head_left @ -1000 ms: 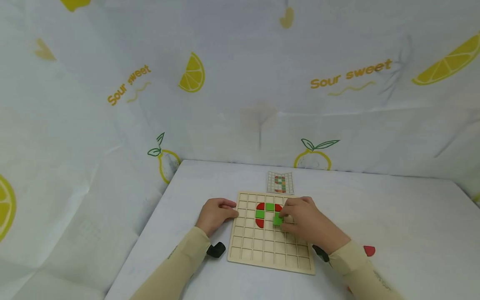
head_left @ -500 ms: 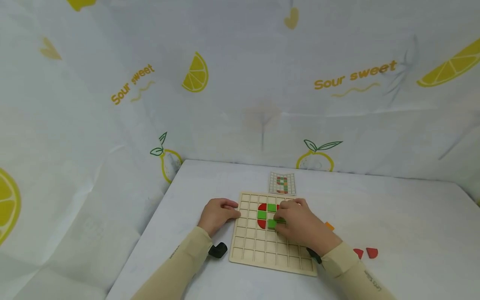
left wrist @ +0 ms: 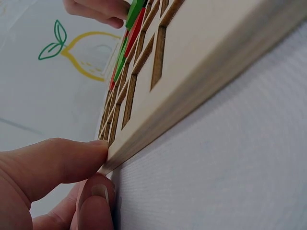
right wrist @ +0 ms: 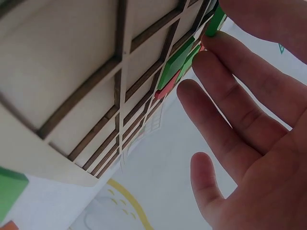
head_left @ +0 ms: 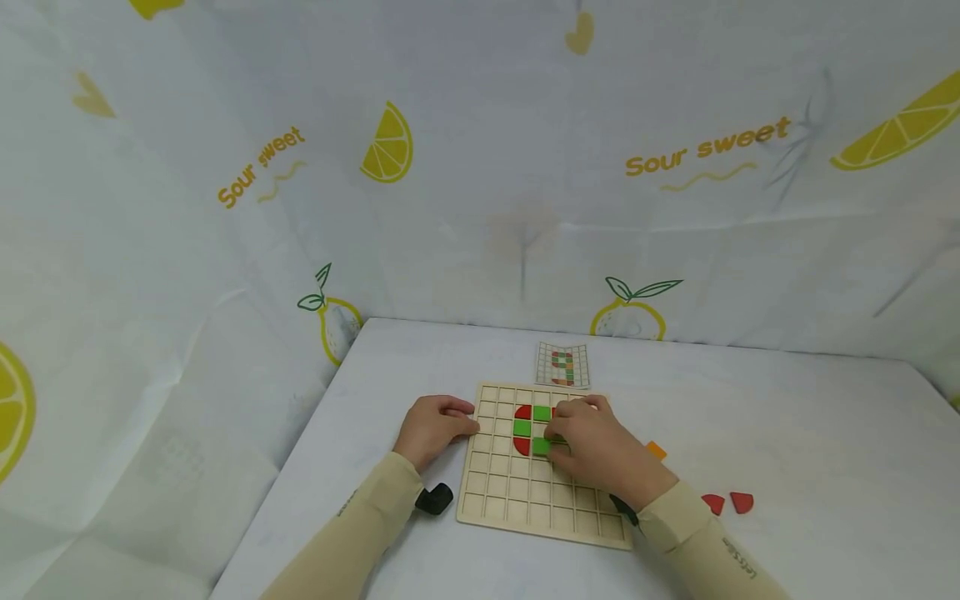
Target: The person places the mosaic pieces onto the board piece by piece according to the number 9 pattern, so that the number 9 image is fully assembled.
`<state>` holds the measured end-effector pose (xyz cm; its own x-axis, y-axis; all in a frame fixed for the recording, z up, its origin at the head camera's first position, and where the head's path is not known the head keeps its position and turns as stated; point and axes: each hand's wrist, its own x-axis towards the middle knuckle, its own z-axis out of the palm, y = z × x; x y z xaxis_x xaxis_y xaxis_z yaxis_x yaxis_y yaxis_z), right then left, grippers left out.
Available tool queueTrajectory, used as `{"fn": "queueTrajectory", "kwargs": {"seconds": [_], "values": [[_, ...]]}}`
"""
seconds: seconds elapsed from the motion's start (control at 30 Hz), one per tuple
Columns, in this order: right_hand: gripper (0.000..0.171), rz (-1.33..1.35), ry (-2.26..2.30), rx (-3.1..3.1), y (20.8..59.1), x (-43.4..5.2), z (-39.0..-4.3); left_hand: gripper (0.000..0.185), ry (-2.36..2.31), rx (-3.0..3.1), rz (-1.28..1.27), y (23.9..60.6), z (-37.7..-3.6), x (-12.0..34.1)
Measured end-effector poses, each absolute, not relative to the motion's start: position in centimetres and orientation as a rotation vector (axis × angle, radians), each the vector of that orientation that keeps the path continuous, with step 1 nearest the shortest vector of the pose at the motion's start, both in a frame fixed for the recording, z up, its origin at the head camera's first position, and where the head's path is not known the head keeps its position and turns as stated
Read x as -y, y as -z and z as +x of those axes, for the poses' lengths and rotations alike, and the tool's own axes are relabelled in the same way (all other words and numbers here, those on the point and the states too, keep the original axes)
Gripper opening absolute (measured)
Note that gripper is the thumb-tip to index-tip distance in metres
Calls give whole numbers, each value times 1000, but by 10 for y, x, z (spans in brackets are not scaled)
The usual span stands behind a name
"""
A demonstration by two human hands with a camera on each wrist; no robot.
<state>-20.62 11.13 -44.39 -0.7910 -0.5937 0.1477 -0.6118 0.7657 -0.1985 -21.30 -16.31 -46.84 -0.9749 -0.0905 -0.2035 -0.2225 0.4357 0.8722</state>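
Note:
A wooden grid board [head_left: 510,487] lies on the white table. My left hand [head_left: 433,432] pinches its left edge, thumb [left wrist: 72,158] on the top face and fingers curled below. Over the middle of the board, my right hand [head_left: 600,446] pinches a green square tile [head_left: 541,447] between thumb and forefinger, its other fingers extended. That tile is beside a red rounded tile [head_left: 522,447]. Above them sit a green tile [head_left: 522,427], another red rounded tile [head_left: 522,412] and a green tile [head_left: 542,412] in cells. My right hand hides the cells to the right.
Behind the board lies a pattern card [head_left: 562,365]. An orange tile [head_left: 656,450] and two red rounded tiles [head_left: 713,503] lie to the right of the board. In the right wrist view, a loose green tile [right wrist: 10,191] is by the board's edge.
My right hand has shifted slightly left and down over the board with the green tile. An orange tile and a second red tile have come into view beside my right arm. My left hand stays put.

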Motion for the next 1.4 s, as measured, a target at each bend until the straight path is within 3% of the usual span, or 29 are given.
{"fn": "queueTrajectory", "kwargs": {"seconds": [1.4], "values": [[7, 973, -359, 2875, 445, -110, -204, 27, -1607, -2534, -265, 470, -216, 164]]}}
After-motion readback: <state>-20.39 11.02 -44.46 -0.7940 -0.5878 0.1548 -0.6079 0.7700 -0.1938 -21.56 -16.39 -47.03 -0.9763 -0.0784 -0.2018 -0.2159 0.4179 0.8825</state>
